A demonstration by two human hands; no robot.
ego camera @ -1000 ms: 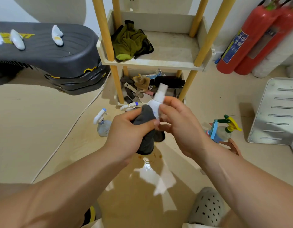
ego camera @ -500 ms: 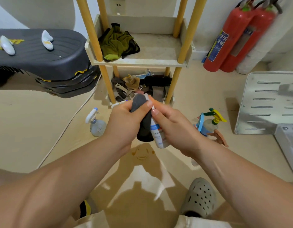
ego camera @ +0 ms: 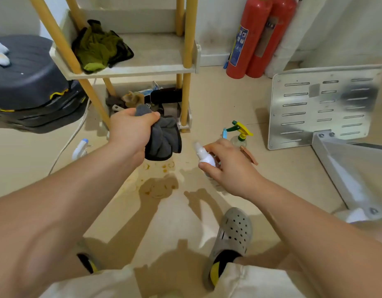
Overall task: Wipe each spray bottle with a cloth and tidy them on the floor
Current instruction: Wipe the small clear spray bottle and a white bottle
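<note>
1. My right hand grasped the small white spray bottle, fingers and thumb curled round its body, with its nozzle tilted up to the left.
2. The bottle sat low over the floor. My palm hid its lower half, so I could not tell whether its base touched down.
3. My left hand was clenched on the grey cloth, which hung bunched below my fist, apart from the bottle.
4. Just beyond my right fingers stood a trigger bottle with a yellow and green head. My hand covered its base.
5. A white and blue sprayer lay on the floor to the left, half cut off by my left forearm.
6. The wooden shelf rack stood ahead of my left hand, its bottom tier a jumble I could not make out.
7. Two red fire extinguishers stood against the wall, and a slotted metal plate was on the right.
</note>
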